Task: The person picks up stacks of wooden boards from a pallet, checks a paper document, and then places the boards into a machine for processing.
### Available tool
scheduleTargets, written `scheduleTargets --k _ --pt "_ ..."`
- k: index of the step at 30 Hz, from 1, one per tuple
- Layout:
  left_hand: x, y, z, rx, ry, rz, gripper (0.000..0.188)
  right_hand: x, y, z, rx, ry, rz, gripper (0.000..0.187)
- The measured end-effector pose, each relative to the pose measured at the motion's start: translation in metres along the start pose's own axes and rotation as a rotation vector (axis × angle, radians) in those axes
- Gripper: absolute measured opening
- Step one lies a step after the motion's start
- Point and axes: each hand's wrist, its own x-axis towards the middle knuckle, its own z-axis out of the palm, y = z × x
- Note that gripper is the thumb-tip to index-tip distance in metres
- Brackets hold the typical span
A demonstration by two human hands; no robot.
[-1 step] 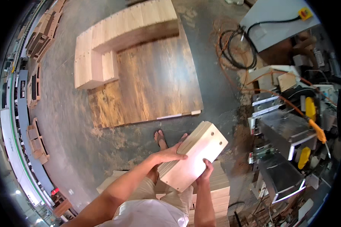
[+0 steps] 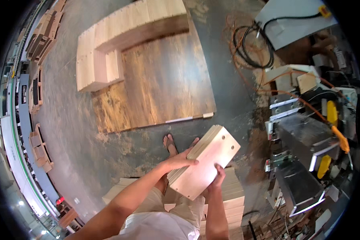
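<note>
A stack of pale rectangular wooden boards (image 2: 206, 164) is held tilted in front of my body. Round holes show near the ends of the top board. My left hand (image 2: 181, 160) grips the stack's left long side, with the thumb on the top face. Closed on the right edge is my right hand (image 2: 217, 177), its thumb also on top; its other fingers are mostly hidden underneath. More pale boards (image 2: 233, 192) lie piled close to my legs, partly covered by my arms and the held stack.
Ahead on the floor lies a brown wood-grain panel (image 2: 160, 84), with stacked pale boards (image 2: 140, 24) along its far and left sides. To the right are coiled cables (image 2: 252, 48) and metal machinery (image 2: 300, 132). Pallets (image 2: 40, 146) and a long conveyor-like machine (image 2: 22, 160) line the left.
The view has shifted slightly, so the machinery on the right sits a little further right. Both hands keep the same grip on the board stack, which has barely moved.
</note>
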Motion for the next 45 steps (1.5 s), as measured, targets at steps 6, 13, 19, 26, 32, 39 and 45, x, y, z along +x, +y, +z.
scheduleTargets --k 6,13,19,26,32,39,45 --pt "0.124 -0.076 -0.028 -0.148 0.201 -0.213 0.076 0.143 0.033 -0.048 -0.011 0.178 0.286 0.059" --pt "0.232 -0.183 -0.075 -0.462 0.301 -0.482 0.058 0.276 0.088 -0.108 -0.155 0.172 0.422 0.059" --pt "0.245 -0.263 -0.115 -0.906 0.299 -0.481 0.06 0.324 0.132 -0.095 -0.312 0.091 0.495 0.057" --pt "0.226 -0.284 -0.153 -1.063 0.391 -0.475 0.066 0.34 0.174 -0.071 -0.437 0.077 0.691 0.056" --pt "0.228 -0.311 -0.166 -1.15 0.384 -0.411 0.066 0.34 0.188 -0.072 -0.429 0.043 0.741 0.055" --pt "0.209 -0.28 -0.167 -1.11 0.372 -0.488 0.059 0.32 0.183 -0.06 -0.339 0.182 0.806 0.054" --pt "0.213 -0.304 -0.158 -1.11 0.364 -0.552 0.062 0.312 0.188 -0.066 -0.208 0.144 0.802 0.054"
